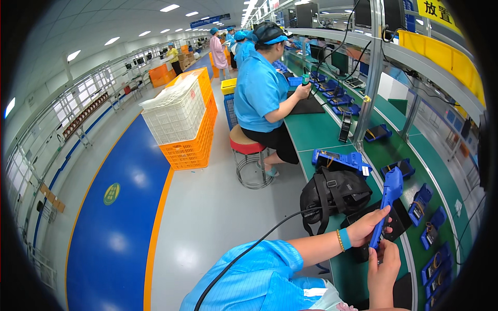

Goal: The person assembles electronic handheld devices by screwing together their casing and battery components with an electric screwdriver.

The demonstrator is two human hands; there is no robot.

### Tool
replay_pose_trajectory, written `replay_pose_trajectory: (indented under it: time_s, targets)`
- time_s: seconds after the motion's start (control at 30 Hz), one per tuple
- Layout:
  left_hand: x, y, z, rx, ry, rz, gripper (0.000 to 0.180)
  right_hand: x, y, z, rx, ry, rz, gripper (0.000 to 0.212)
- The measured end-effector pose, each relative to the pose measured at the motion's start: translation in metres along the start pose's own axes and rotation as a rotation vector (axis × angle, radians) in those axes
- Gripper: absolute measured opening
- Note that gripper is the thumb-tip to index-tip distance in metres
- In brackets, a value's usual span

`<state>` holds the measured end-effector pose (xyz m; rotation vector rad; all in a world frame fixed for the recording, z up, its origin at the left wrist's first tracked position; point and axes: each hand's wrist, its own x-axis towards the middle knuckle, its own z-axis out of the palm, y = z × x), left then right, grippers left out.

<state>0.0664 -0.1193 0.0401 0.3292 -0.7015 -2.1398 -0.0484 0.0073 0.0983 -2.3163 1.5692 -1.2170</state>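
Observation:
A long blue plastic handheld device [392,187] with a wide upper end stands tilted above the bench, seen mostly from its side. My left hand [365,227] wraps round its middle, with a beaded bracelet and a teal band on the wrist. My right hand [385,263] is closed at its lower end, fingers pinched there; the exact contact is partly hidden. Beside my left hand sits a black bag [342,189] with straps. Another blue device [342,161] lies just beyond the bag.
Several blue devices [419,205] rest along the green conveyor [399,150] at right. A metal post [372,88] and a shelf with a yellow bin [441,59] rise there. A co-worker [262,93] sits ahead on a stool [248,142]. Stacked crates [187,145] stand on the floor. A black cable [249,249] crosses my arm.

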Motion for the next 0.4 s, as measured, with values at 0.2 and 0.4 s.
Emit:
replay_pose_trajectory:
  time_s: [0.2, 0.4]
  targets:
    - [-0.003, 0.001, -0.005, 0.075, -0.057, 0.014, 0.056, -0.001, 0.004, 0.002, 0.035, -0.012, 0.051, 0.026]
    - [-0.006, 0.003, -0.011, 0.152, -0.095, 0.0, 0.073, 0.0, 0.002, 0.0, 0.029, -0.025, 0.07, 0.025]
